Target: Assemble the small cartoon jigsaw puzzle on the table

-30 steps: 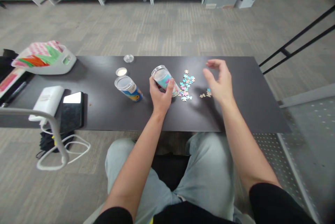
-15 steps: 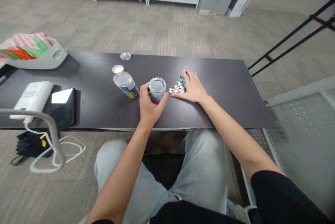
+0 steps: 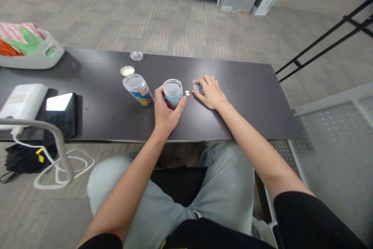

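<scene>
My left hand (image 3: 166,114) is wrapped round a clear plastic canister (image 3: 173,93) with a teal and pink label, keeping it upright on the dark table. Its top is open. To the right, my right hand (image 3: 212,94) rests on the table with fingers and thumb curled round a cluster of small colourful jigsaw pieces (image 3: 198,87); part of the cluster is hidden under the fingers. One pale yellow jigsaw piece (image 3: 187,93) lies loose between the two hands. Left of my left hand stands another clear canister (image 3: 142,95) with a blue and yellow label.
Two round lids, a clear one (image 3: 136,56) and a pale one (image 3: 127,70), lie behind the canisters. Further left are a phone (image 3: 60,117), a white power bank (image 3: 25,101) with a cable, and a white basket (image 3: 43,56) of colourful cloths. The dark table (image 3: 250,97) ends at the right.
My right fingers have drawn in from spread to curled, bunching the jigsaw pieces closer together. One yellow piece is left apart. My left hand still grips the canister; the view has shifted slightly.
</scene>
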A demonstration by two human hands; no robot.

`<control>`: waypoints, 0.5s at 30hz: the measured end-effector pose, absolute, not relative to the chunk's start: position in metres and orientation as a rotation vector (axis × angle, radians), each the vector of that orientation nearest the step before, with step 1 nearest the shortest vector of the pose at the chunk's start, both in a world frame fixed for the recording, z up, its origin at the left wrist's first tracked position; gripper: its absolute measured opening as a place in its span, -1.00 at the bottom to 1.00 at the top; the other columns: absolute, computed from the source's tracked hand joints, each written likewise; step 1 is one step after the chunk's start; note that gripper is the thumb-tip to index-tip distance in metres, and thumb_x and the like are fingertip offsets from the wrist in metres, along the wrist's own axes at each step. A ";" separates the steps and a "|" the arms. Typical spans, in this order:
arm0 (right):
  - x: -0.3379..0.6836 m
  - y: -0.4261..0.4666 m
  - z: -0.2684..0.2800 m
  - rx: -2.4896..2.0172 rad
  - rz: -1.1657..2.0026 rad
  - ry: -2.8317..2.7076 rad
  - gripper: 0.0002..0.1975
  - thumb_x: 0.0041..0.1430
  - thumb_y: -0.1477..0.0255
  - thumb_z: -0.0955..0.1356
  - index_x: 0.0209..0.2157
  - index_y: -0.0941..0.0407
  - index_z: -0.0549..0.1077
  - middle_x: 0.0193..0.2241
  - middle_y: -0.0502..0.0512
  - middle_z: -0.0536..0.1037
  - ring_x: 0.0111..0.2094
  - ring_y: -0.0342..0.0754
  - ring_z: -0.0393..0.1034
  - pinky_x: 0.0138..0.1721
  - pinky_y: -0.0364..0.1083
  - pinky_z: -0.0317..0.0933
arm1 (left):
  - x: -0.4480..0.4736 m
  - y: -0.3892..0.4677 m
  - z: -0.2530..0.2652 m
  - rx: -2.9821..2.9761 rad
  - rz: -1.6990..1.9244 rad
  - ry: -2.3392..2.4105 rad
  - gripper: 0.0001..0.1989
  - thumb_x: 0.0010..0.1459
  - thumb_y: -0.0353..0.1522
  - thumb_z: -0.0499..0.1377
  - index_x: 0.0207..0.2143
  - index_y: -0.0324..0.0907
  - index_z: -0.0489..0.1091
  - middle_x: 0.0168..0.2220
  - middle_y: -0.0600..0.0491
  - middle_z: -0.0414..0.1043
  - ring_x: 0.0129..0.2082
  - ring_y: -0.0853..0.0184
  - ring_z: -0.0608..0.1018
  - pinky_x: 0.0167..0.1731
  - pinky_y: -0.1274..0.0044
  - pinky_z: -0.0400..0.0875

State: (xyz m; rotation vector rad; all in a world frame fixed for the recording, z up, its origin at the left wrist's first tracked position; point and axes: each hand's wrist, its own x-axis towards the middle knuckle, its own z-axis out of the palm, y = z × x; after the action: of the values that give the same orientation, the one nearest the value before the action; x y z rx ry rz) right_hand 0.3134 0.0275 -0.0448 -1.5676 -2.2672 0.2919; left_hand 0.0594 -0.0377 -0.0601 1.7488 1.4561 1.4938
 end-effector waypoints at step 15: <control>0.312 0.025 -0.045 -1.468 0.296 -2.260 -0.20 0.68 -0.03 0.59 0.65 0.18 0.58 0.62 0.50 0.58 0.60 0.55 0.45 0.65 0.41 0.32 | 0.051 -0.020 -0.074 1.833 1.541 1.562 -0.28 0.41 0.08 0.50 0.37 -0.07 0.39 0.27 -0.22 0.63 0.26 -0.04 0.75 0.36 0.12 0.71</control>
State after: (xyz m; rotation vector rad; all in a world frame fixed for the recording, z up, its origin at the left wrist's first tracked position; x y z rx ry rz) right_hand 0.3118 0.0250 -0.0454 -1.4680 -2.2601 0.2960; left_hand 0.0515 -0.0202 -0.0742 1.8328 1.5620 1.5409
